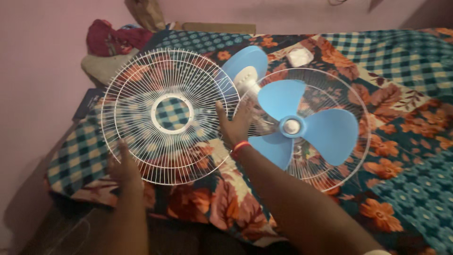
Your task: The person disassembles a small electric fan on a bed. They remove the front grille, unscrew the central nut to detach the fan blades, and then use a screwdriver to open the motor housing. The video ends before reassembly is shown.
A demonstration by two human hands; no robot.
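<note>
Both hands grasp the white wire fan guard (166, 115): left hand (123, 166) clamped on the lower-left rim, right hand (236, 123) closed over the right rim, an orange band at that wrist. Grip at opposite edges keeps the wide, springy grille level and stops it twisting; it hangs just above the bed, tilted slightly toward the camera, its open centre ring showing the cloth beneath. Immediately right, touching or nearly so at the right hand, lies the rest of the fan face-up: three blue blades (302, 125) on a pale hub, seated in the rear guard (349, 94), with the blue-and-white motor housing (245, 68) poking out behind. Everything rests on a patchwork bedspread (406, 141) of checks and orange flowers. Bundled clothes (111, 40) sit at the far-left corner against the pink wall.
</note>
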